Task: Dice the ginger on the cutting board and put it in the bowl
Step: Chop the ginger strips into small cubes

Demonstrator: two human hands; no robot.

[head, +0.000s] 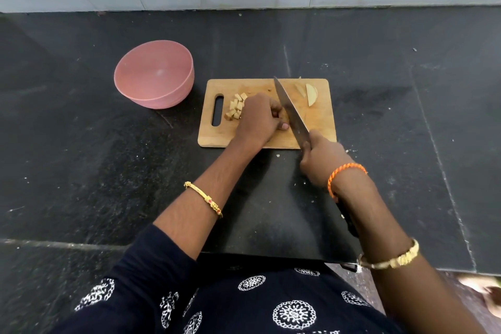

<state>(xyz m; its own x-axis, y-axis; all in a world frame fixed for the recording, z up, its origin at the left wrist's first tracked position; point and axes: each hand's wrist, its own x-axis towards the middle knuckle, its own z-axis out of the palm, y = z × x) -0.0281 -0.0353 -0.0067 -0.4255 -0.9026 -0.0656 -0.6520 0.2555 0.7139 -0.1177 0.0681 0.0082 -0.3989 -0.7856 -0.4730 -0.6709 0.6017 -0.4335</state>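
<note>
Frame centre: wooden cutting board [320, 116] on black desk [81, 157]. Left hand [257, 119] on board, fingers [276, 110] curled down over ginger piece, mostly hidden. Right hand [322, 160] wrapped around knife [291, 111] handle, blade angled across board just right of left hand. Diced ginger cubes [236, 108] near board's handle slot; ginger slices [307, 93] at board's upper right. Pink bowl [154, 73] upper left of board.

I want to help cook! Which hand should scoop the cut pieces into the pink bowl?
Probably the left hand: it rests right beside the diced ginger, on the bowl's side of the board. The right hand grips the knife.
</note>
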